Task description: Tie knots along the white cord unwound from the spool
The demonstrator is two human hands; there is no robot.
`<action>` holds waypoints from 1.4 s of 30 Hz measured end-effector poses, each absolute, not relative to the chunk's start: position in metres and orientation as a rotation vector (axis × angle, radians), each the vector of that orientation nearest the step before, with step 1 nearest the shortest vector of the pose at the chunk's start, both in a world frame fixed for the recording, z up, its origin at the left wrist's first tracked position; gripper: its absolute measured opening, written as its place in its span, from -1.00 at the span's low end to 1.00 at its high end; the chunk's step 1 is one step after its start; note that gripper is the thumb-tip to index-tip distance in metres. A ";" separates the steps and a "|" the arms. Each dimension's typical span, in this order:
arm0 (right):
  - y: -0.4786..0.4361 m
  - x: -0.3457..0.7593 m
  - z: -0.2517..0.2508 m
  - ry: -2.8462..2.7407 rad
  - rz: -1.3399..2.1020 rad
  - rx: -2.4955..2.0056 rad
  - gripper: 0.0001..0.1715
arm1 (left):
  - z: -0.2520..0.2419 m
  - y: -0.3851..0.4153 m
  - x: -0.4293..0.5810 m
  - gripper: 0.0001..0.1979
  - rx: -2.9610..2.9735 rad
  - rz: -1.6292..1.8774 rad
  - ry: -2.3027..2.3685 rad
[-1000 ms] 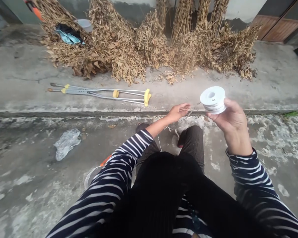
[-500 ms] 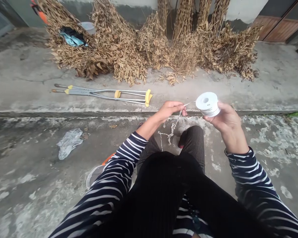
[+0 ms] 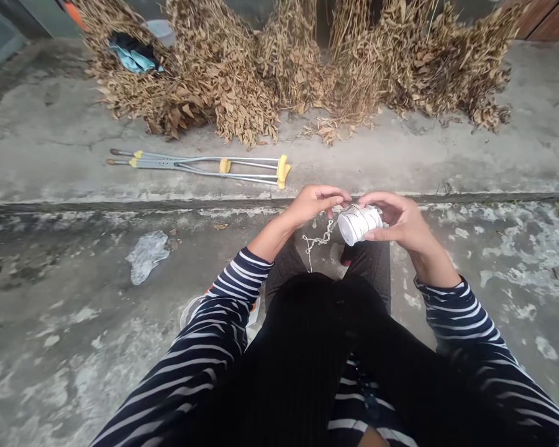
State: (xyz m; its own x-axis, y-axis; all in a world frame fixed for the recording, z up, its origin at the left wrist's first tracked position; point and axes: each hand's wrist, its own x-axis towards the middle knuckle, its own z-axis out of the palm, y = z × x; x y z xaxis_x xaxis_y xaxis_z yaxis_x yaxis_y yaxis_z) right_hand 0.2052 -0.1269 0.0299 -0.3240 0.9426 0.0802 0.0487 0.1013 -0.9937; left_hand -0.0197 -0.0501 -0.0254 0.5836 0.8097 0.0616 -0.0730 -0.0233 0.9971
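Note:
A white spool [image 3: 358, 225] lies tilted on its side in my right hand [image 3: 403, 222], the thumb below it and the fingers over its top. Thin cord crosses the spool's side. Close at its left, my left hand [image 3: 317, 205] is closed in a pinch, thumb against the fingers, at the cord. Below that hand a tangled length of pale cord [image 3: 325, 237] hangs down in front of my knees. The fingertips of both hands nearly meet above the spool, and the exact pinch point is partly hidden.
Crutches [image 3: 205, 166] with yellow pads lie on the raised concrete step. Behind them lean bundles of dried plants [image 3: 242, 81], with a dark and blue cloth [image 3: 134, 54] on them. A clear plastic bag [image 3: 148, 256] lies on the lower ground. A container [image 3: 192, 310] is partly behind my left sleeve.
The spool has turned from upright onto its side and moved left and down with my right hand. The gap between my hands has closed, and the taut cord between them no longer shows.

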 end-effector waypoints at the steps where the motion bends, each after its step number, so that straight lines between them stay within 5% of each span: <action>1: -0.127 0.205 0.030 -1.568 1.340 -1.020 -0.30 | -0.022 -0.055 -0.022 -0.63 1.418 0.773 0.639; 8: -0.130 0.204 0.025 -1.623 1.351 -0.984 -0.33 | -0.015 -0.065 -0.026 -0.56 1.357 0.601 0.642; 42: -0.122 0.200 0.017 -1.892 1.464 -1.227 -0.44 | 0.034 -0.040 -0.065 -0.81 1.809 0.339 0.756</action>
State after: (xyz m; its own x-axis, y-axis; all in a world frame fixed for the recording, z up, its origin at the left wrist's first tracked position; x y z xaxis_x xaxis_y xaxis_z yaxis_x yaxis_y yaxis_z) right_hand 0.1999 -0.1225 0.0165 -0.5036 0.8482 -0.1641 0.3716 0.0412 -0.9275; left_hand -0.0646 -0.0397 0.0343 0.7559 0.6418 -0.1295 0.3305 -0.2032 0.9217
